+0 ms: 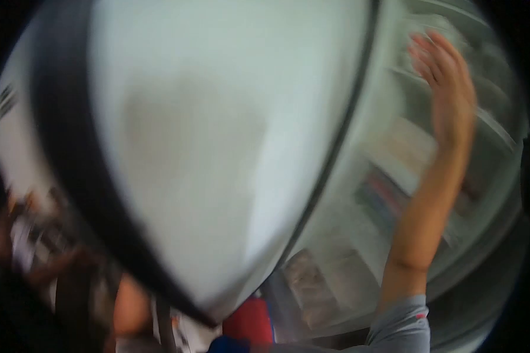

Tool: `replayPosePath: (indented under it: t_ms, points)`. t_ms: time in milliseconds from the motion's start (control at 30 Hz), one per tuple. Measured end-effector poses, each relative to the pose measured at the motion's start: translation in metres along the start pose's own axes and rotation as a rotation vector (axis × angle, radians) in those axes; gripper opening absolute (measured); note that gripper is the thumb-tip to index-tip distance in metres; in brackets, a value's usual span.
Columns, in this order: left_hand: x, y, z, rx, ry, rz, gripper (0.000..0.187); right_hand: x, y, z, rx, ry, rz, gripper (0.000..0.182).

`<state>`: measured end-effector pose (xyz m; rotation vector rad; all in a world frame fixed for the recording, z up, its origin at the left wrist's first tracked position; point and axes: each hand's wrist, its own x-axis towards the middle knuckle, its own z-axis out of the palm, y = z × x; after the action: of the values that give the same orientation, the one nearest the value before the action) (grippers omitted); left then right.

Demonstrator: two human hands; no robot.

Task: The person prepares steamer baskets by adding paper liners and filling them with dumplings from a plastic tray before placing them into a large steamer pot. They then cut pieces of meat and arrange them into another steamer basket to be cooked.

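My right hand (446, 73) is raised into the upper part of a refrigerator (347, 182), its fingers stretched out and slightly apart. Behind the fingertips, a pale, see-through plastic bag or wrapped bundle (450, 29) sits on the top shelf; blur leaves its contents unclear. The white inside of the open door (218, 147), edged with a dark band, fills the middle of the view close to the camera. Only part of my left arm (131, 306) shows below the door's edge, and the door hides my left hand.
Flat packages (388, 191) in pale, red and blue lie on the middle shelf. A lower drawer (315, 282) holds brownish contents. At the far left, a person (0, 217) stands near cluttered items. A red and blue patch (250, 320) shows below the door.
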<state>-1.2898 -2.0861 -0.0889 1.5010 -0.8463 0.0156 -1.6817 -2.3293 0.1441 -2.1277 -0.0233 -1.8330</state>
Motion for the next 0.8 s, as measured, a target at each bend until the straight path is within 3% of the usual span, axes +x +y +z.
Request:
replayPosePath:
  t_ms: [33,67,133,167,267,333,367,400,433,500,533,567,600,633,700,733,800]
  points:
    - [-0.016,0.009,0.003,0.027,0.008,0.016,0.040,-0.045,0.007,-0.014,0.219,-0.173,0.073,0.051]
    - [-0.031,0.018,0.005,0.054,0.010,0.036,0.040,-0.085,0.001,0.009,0.391,-0.561,0.029,0.051]
    - [-0.061,0.034,0.016,0.086,0.012,0.078,0.040,-0.154,-0.031,0.053,0.782,-1.318,-0.263,0.049]
    - [-0.074,0.041,0.023,0.081,0.016,0.080,0.040,-0.188,-0.049,0.069,0.962,-1.656,-0.521,0.049]
    - [-0.113,0.036,0.031,0.051,0.134,0.012,0.040,-0.346,-0.062,0.151,0.940,-1.983,-0.054,0.038]
    - [-0.160,-0.019,0.021,0.256,0.304,0.299,0.029,-0.461,-0.090,0.188,0.844,-2.081,0.746,0.031]
    - [-0.216,-0.012,0.011,0.330,0.319,0.222,0.027,-0.537,-0.074,0.180,0.785,-2.039,0.275,0.028]
    - [-0.285,-0.013,0.033,0.245,0.248,0.265,0.023,-0.614,-0.058,0.175,0.680,-1.894,-0.154,0.028]
    - [-0.352,-0.013,0.018,0.162,0.094,0.194,0.023,-0.664,-0.051,0.170,0.614,-1.897,-0.273,0.028]
    - [-0.488,-0.066,0.012,0.135,-0.041,-0.004,0.035,-0.730,-0.042,0.145,0.502,-2.144,-0.111,0.027]
    - [-0.586,-0.103,0.007,0.254,-0.033,-0.328,0.038,-0.753,-0.041,0.136,0.435,-2.257,-0.019,0.027]
    - [-0.708,-0.178,-0.001,0.902,-0.295,-0.315,0.032,-0.771,-0.042,0.129,0.362,-2.354,0.046,0.026]
    - [-0.827,-0.194,-0.007,0.618,-0.051,-1.153,0.027,-0.786,-0.047,0.126,0.312,-2.425,0.055,0.026]
    - [-0.939,-0.153,-0.011,0.571,0.327,-1.553,0.030,-0.800,-0.055,0.127,0.267,-2.485,0.041,0.026]
    - [-1.115,-0.065,-0.004,0.637,0.796,-2.165,0.027,-0.824,-0.073,0.128,0.190,-2.570,-0.016,0.025]
    - [-1.189,-0.036,0.005,0.717,1.290,-2.348,0.026,-0.831,-0.084,0.129,0.154,-2.601,-0.051,0.025]
    - [-1.282,0.051,0.008,0.282,1.522,-2.132,0.031,-0.849,-0.113,0.137,0.103,-2.644,-0.125,0.025]
